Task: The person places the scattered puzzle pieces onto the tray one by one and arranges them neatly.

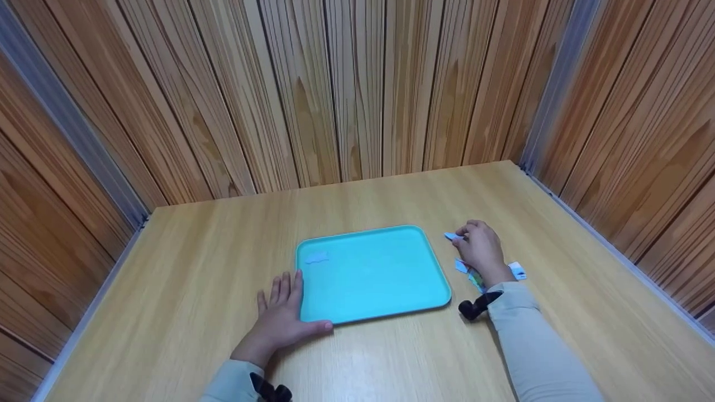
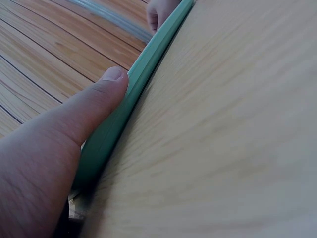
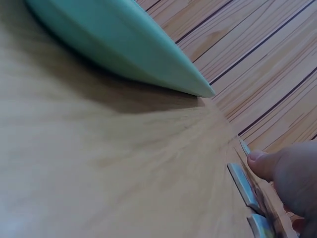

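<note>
A blue tray (image 1: 371,279) sits on the wooden table (image 1: 402,363), near the middle of the head view and a bit low. One small pale piece (image 1: 317,257) lies flat inside it, up in its left corner. The two hands are well apart. The left hand (image 1: 284,319) is at the lower left of the tray, with its fingers spread and straight; some fingertips touch the left side and the thumb lies along the near edge. The right hand (image 1: 481,251) is at the right of the frame, past the tray. Its fingers bend in, and its thumb and a finger seem to pinch a small blue piece (image 1: 451,237). I can't tell if that piece is off the table. More little pieces lie close by: a blue-white piece (image 1: 461,266), a green piece (image 1: 476,280) and a white piece (image 1: 518,271). The right hand partly hides them. The blue piece could slip, I think, because it is thin and only the tips hold it. The wrist could bump the other pieces, because it is right over them. The tray could slide if the left hand pushes too hard.
</note>
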Tool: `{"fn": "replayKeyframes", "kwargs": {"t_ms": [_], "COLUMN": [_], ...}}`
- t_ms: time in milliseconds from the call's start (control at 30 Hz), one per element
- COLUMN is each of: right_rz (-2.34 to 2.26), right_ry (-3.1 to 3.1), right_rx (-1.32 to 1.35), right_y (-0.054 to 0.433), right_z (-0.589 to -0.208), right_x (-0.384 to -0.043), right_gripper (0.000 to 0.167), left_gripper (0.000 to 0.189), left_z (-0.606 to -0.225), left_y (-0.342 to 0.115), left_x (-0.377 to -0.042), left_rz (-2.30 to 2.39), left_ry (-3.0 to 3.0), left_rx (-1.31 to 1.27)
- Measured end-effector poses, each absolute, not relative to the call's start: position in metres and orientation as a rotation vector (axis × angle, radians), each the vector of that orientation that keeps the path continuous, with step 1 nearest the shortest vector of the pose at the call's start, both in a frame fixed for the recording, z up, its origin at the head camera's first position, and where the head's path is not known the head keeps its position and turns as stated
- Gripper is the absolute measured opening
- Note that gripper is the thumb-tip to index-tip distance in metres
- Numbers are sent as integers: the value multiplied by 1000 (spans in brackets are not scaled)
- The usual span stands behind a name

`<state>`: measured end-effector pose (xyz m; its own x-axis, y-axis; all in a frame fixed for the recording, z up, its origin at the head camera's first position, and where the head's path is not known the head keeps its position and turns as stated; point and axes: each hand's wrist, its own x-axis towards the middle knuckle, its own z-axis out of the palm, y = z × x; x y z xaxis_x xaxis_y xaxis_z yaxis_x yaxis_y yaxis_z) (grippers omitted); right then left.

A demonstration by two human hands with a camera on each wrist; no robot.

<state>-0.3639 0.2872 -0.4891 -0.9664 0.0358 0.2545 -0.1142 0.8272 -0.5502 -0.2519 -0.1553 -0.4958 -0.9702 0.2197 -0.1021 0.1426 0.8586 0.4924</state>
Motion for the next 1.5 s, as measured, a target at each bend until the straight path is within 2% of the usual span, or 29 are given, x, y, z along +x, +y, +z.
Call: {"fn": "replayKeyframes", "kwargs": {"t_ms": [633, 1500], "right_rz": [970, 1068], "right_ry": [-2748, -2774], "right_rx": [123, 196], "right_y": [250, 178], "right_z": [-484, -479], "right_x": [-370, -368], "right_gripper": [27, 19], "left_gripper": [135, 137], "left_z": [-496, -498], "left_y": [-156, -158], "left_x": [-252, -253], "left_rz": [738, 723], "left_ry": [2876, 2885], "left_rx": [278, 281]}}
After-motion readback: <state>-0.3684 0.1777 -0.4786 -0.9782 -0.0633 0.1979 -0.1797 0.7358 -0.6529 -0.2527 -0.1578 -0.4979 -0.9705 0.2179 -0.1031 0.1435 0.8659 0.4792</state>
